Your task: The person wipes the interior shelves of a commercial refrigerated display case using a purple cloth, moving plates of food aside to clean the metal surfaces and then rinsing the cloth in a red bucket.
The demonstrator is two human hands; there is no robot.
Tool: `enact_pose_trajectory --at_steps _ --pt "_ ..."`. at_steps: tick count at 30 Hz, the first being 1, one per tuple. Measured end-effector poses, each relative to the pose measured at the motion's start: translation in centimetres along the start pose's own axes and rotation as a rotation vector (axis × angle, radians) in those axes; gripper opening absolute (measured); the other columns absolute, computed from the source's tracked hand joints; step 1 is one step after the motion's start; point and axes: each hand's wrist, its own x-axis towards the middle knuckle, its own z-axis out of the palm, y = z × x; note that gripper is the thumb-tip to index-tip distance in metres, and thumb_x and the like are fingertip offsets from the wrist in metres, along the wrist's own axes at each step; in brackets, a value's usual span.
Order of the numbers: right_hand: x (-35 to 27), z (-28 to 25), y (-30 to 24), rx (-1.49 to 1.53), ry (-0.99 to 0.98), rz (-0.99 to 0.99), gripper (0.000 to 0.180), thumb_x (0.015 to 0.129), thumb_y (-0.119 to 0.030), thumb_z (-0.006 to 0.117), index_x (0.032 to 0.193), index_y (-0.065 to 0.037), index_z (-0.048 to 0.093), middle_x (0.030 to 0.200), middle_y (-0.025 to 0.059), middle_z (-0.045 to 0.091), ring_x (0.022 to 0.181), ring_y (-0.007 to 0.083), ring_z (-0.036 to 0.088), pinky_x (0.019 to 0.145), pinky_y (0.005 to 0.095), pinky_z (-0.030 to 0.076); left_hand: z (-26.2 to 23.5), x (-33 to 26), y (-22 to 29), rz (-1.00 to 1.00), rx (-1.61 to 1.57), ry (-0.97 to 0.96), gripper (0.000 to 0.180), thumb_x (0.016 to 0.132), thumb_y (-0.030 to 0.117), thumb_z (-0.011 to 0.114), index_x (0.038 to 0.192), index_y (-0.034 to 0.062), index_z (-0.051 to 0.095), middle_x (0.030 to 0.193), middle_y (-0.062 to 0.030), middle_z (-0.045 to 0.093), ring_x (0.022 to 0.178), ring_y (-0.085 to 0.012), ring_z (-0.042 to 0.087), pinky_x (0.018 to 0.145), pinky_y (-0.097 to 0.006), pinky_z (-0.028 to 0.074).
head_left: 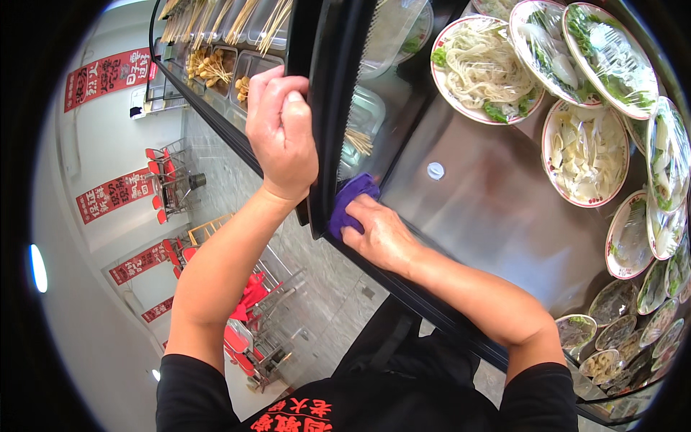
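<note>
My left hand [283, 140] is closed on the edge of a black-framed door [331, 108] of a glass-fronted display fridge. Low on that frame, my right hand [381, 234] presses a bunched purple cloth [356, 194] to the corner, fingers partly hidden in its folds. To the right of the cloth, a small round white piece [435, 171] lies on the metal fridge floor [461, 209]. Beyond it stands a film-covered plate of pale noodles [486, 68] with green leaves, and beside that a plate of pale slices [584, 151].
More wrapped plates [612, 57] crowd the right side, some overlapping or tilted. Trays of skewers [216, 65] sit behind glass at the upper left. Red chairs [245, 345] and tables stand on the grey tiled floor [338, 288] to the left, below red wall banners [115, 194].
</note>
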Motion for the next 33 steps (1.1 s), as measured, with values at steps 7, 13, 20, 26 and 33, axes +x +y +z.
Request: enact_pose_trajectory --at_steps 7,13,20,26,33 --pt "-1.4 1.3 -2.6 -0.614 -0.163 -0.066 0.019 0.07 -0.012 0.063 0.087 -0.006 0.057 0.091 0.0096 0.049 0.081 0.0267 0.053 0.058 0.0398 0.05 -0.2 -0.9 -0.2 -0.043 -0.035 0.047 0.013 0.08 0.005 0.05 0.084 -0.0003 0.062 0.092 -0.0171 0.056 0.079 -0.0266 0.058 0.068 -0.033 0.046" --pt "-1.9 2.9 -4.1 -0.725 -0.051 0.017 0.019 0.072 -0.018 0.065 0.084 -0.006 0.055 0.089 0.0096 0.048 0.083 0.0266 0.053 0.058 0.0379 0.051 0.1 -0.5 -0.6 0.017 -0.055 0.115 0.012 0.079 0.006 0.053 0.081 0.0016 0.064 0.092 -0.0166 0.057 0.081 -0.0296 0.059 0.071 -0.035 0.048" --pt "-15.0 -2.1 -7.5 -0.911 -0.019 0.284 0.027 0.066 -0.019 0.07 0.083 -0.005 0.055 0.095 0.0119 0.049 0.088 0.0302 0.052 0.066 0.0408 0.049 -0.6 -1.0 -0.4 -0.01 0.002 0.094 0.018 0.083 0.01 0.049 0.086 -0.0009 0.063 0.095 -0.0172 0.059 0.091 -0.0324 0.059 0.079 -0.036 0.047" --pt "-30.4 -8.6 -11.1 -1.147 0.02 0.598 0.031 0.057 -0.017 0.075 0.079 -0.007 0.056 0.095 0.0122 0.051 0.087 0.0311 0.052 0.071 0.0422 0.047 -0.5 -0.7 -0.3 0.01 -0.022 0.114 0.014 0.081 0.008 0.051 0.084 0.0004 0.063 0.094 -0.0163 0.059 0.091 -0.0312 0.059 0.079 -0.036 0.047" --pt "-42.5 -14.9 -13.7 -1.374 -0.128 1.091 0.026 0.062 -0.018 0.072 0.08 -0.006 0.058 0.094 0.0125 0.05 0.091 0.0308 0.054 0.07 0.0412 0.05 -0.5 -0.9 -0.7 0.031 -0.027 0.139 0.013 0.079 0.01 0.054 0.082 0.0028 0.064 0.092 -0.0141 0.059 0.086 -0.0305 0.058 0.077 -0.037 0.047"
